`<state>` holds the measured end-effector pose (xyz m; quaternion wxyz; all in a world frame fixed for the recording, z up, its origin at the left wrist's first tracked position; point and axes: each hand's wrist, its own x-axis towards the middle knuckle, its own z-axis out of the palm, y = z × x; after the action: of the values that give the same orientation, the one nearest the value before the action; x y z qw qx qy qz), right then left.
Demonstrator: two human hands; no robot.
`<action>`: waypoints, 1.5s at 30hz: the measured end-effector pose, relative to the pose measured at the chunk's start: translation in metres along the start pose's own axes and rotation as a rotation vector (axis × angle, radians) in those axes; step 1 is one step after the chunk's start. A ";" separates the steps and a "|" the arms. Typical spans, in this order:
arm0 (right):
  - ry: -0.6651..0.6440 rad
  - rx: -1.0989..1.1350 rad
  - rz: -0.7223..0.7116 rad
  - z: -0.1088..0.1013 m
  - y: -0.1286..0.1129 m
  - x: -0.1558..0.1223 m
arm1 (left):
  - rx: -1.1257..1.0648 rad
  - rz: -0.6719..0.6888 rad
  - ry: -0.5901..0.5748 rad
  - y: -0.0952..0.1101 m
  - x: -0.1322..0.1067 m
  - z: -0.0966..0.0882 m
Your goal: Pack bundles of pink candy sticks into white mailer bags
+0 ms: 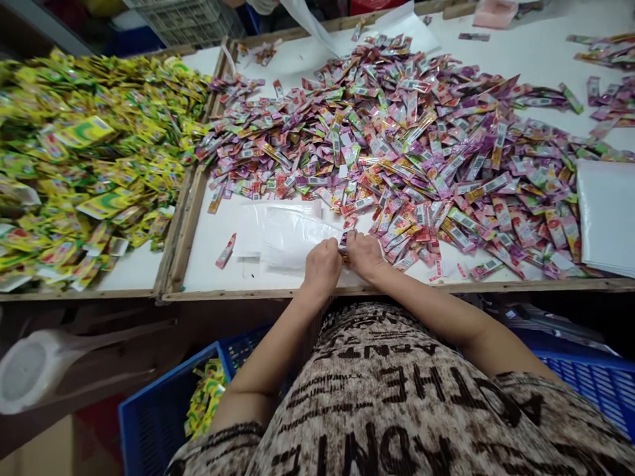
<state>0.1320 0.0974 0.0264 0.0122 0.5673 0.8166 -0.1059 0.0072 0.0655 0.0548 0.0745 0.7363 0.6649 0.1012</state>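
Observation:
My left hand [322,266] and my right hand [365,255] are closed and almost touching, near the front edge of the table. Between them shows a small bunch of stick packets [343,243], mostly hidden by my fingers. Clear plastic bags [292,235] lie flat just left of and behind my left hand. Behind both hands spreads a large heap of pink, purple and orange stick packets [387,139]. One loose red packet [227,251] lies apart to the left.
Beyond a wooden divider [184,218] lies a heap of yellow-green packets [99,158]. A stack of white bags [606,215] is at the right. Blue crates [171,390] stand below the table, near a white stool [24,370]. A wooden rim [471,288] borders the front.

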 end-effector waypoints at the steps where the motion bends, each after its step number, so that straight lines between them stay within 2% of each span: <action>1: 0.004 0.007 0.009 0.000 -0.004 0.000 | 0.002 -0.062 0.008 -0.001 -0.002 0.000; 4: 0.020 0.026 0.020 0.002 -0.012 0.001 | -0.090 -0.161 0.060 0.000 0.009 0.004; 6: 0.001 0.025 0.022 0.002 -0.014 0.002 | -0.153 -0.142 0.095 0.004 0.024 0.008; 9: -0.089 0.045 -0.013 0.000 -0.009 0.006 | -0.120 0.057 0.081 0.013 0.037 0.011; 11: -0.111 0.086 -0.034 -0.001 -0.002 0.007 | -0.062 0.202 0.056 0.015 0.033 0.012; 13: -0.078 0.150 -0.008 -0.002 0.004 0.007 | -0.018 0.211 0.079 0.012 0.022 0.015; 16: -0.021 0.256 0.080 -0.001 0.007 0.009 | -0.024 0.012 0.201 0.004 0.006 0.025; 18: -0.006 0.342 0.116 -0.003 0.007 0.011 | -0.107 -0.063 0.271 0.000 0.003 0.032; 21: -0.028 0.529 0.135 -0.015 0.009 0.010 | -0.247 0.038 0.349 0.001 0.007 0.035; 23: -0.002 0.580 0.145 -0.027 0.012 0.005 | -0.316 0.101 0.492 0.005 0.010 0.029; 25: 0.082 0.595 0.174 -0.039 0.015 -0.001 | -0.416 0.037 0.707 0.008 0.012 0.023; 26: 0.112 0.630 0.194 -0.044 0.015 -0.004 | -0.496 -0.019 0.774 0.010 0.014 0.020; 27: 0.132 0.685 0.211 -0.048 0.016 -0.007 | -0.622 -0.068 0.784 0.012 0.016 0.018; 28: 0.141 0.753 0.221 -0.052 0.015 -0.009 | -0.783 -0.116 0.739 0.015 0.018 0.016; 29: 0.136 0.827 0.225 -0.055 0.015 -0.010 | -0.974 -0.160 0.639 0.018 0.021 0.015; 31: 0.096 0.974 0.232 -0.061 0.016 -0.011 | -1.325 -0.235 0.381 0.025 0.028 0.015; 33: 0.096 1.088 0.247 -0.066 0.017 -0.013 | -1.516 -0.292 0.201 0.034 0.033 0.019; 35: 0.183 1.062 0.278 -0.069 0.019 -0.017 | -1.580 -0.317 0.131 0.042 0.037 0.024; 37: 0.290 0.880 0.333 -0.071 0.019 -0.022 | -1.637 -0.356 0.088 0.051 0.037 0.030; 39: 0.333 0.673 0.375 -0.071 0.018 -0.027 | -1.729 -0.422 0.040 0.058 0.036 0.034; 42: 0.321 0.544 0.340 -0.066 0.014 -0.034 | -1.838 -0.497 -0.029 0.063 0.032 0.035; 45: 0.251 0.553 0.285 -0.059 0.009 -0.038 | -1.836 -0.480 -0.012 0.059 0.028 0.037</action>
<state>0.1602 0.0764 0.0875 -0.2281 0.6661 0.6646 -0.2502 0.0756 0.0886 0.0345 0.6466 0.2341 0.4587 0.5628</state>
